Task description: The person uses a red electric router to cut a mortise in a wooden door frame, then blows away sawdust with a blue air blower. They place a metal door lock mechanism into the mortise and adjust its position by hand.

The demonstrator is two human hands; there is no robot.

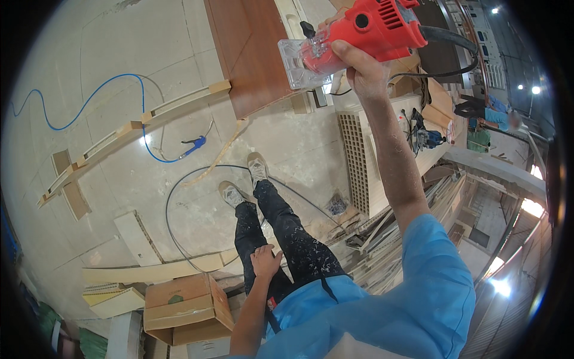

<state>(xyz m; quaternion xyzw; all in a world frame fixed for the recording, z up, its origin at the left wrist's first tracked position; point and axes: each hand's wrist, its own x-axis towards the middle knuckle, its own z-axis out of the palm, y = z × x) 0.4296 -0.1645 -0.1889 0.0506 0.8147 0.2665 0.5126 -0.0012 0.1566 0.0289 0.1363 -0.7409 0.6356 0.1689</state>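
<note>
My right hand (366,67) is raised at the upper right, wrapped around a red trim router (371,30). The router lies sideways, its clear plastic base (293,64) facing left and a black knob at that end. A black cord leaves its other end and loops down behind my wrist. Low in front of me, my left hand (266,261) rests on my dusty black trousers (293,230) at the thigh, fingers loosely apart and holding nothing. Beyond the router's base lies a reddish-brown wooden panel (248,54).
A blue air gun (194,144) with a blue hose lies on the tiled floor beside pale wooden strips (128,130). A cardboard box (179,305) is at lower left. Hollow-core panels (357,161) are stacked right; another tool (429,137) rests on them. A person (493,113) is far right.
</note>
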